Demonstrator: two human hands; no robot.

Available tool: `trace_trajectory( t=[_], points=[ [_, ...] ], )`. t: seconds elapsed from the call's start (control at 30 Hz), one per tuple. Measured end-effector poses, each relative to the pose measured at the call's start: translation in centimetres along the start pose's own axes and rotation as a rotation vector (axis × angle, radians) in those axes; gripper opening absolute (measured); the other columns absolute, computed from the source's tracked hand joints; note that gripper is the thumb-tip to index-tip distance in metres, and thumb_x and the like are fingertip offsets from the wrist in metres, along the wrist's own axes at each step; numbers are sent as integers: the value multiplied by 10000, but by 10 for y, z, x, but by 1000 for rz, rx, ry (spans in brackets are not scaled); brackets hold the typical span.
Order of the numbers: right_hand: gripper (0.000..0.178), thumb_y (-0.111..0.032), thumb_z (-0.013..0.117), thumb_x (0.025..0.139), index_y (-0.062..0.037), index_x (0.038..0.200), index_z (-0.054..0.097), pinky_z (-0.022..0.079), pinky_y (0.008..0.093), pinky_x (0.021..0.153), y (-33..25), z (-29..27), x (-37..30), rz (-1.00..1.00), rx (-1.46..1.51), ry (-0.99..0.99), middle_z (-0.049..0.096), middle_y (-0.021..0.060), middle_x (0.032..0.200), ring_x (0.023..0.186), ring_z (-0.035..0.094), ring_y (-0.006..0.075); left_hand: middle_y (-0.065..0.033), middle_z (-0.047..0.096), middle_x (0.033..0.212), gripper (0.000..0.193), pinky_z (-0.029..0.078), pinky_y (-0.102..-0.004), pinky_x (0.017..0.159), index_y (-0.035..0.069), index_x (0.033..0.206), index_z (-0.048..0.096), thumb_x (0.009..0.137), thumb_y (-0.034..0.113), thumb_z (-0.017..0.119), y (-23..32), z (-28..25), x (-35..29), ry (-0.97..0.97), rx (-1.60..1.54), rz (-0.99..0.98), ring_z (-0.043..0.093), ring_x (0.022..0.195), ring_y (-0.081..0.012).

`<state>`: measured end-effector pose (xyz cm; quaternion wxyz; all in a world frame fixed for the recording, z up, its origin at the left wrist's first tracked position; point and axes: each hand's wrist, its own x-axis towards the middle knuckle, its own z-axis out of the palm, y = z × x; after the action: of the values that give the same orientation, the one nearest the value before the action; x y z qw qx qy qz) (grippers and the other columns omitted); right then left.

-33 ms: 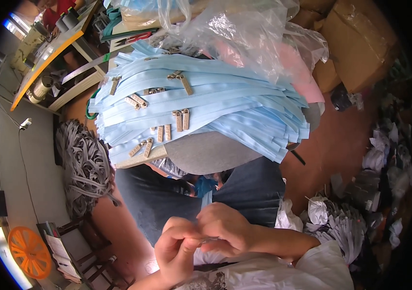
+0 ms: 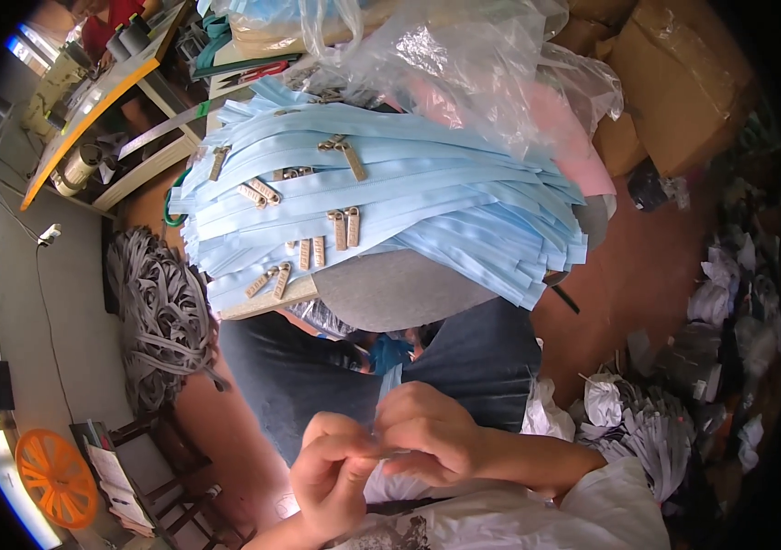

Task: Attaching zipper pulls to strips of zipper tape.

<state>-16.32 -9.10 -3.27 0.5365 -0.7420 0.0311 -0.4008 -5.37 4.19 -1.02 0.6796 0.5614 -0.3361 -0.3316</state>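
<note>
Over my lap, my left hand [image 2: 333, 472] is closed in a pinch, its fingertips almost meeting those of the right. What they pinch is too small and covered to make out. My right hand [image 2: 429, 435] is closed too, bent over the end of a light blue zipper tape [image 2: 392, 378] that hangs down between my knees. Beyond my knees, a thick pile of light blue zippers [image 2: 409, 197] lies across a grey-padded surface [image 2: 399, 289]. Several metal sliders with long pulls [image 2: 340, 229] rest on the pile's left part.
Clear plastic bags [image 2: 464, 64] and red-handled scissors [image 2: 262, 73] lie behind the pile. Grey zipper tapes [image 2: 157, 312] are heaped on the floor at left. Cardboard boxes [image 2: 674, 92] stand back right. A person in red sits by an orange-edged table [image 2: 88, 128].
My left hand has shifted very slightly to the left. The rest looks the same.
</note>
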Motion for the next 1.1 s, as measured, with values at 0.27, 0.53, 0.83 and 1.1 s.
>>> trace_trajectory(
  t=[0.27,0.53,0.83,1.1],
  points=[
    [395,-86,853,714,-73,1094,747,471,335,632,-11,-16,-1,35,-163,-52,627,59,875,721,591,201,-104,632,828,138,454,-308,635,-14,923,699,819,23,781,8,-14,2,-53,235,126,576,700,-211],
    [316,-6,798,795,3,1096,702,529,322,670,-15,-16,0,156,37,-29,695,104,950,781,662,215,-126,653,817,171,469,-336,641,-35,903,674,756,-78,751,11,-16,10,-60,343,217,606,705,-241],
    [262,22,802,772,5,1009,690,542,320,650,-16,-12,1,135,-48,-10,689,119,921,772,677,227,-94,625,810,227,461,-326,634,-9,869,671,691,-120,757,6,-19,7,-86,389,211,588,678,-223],
    [253,44,792,762,-4,974,664,526,327,625,-14,-2,-2,86,-73,20,655,100,886,740,648,229,-89,624,791,219,477,-329,618,17,837,635,690,-81,765,-7,-17,3,-44,445,313,604,672,-230]
  ],
)
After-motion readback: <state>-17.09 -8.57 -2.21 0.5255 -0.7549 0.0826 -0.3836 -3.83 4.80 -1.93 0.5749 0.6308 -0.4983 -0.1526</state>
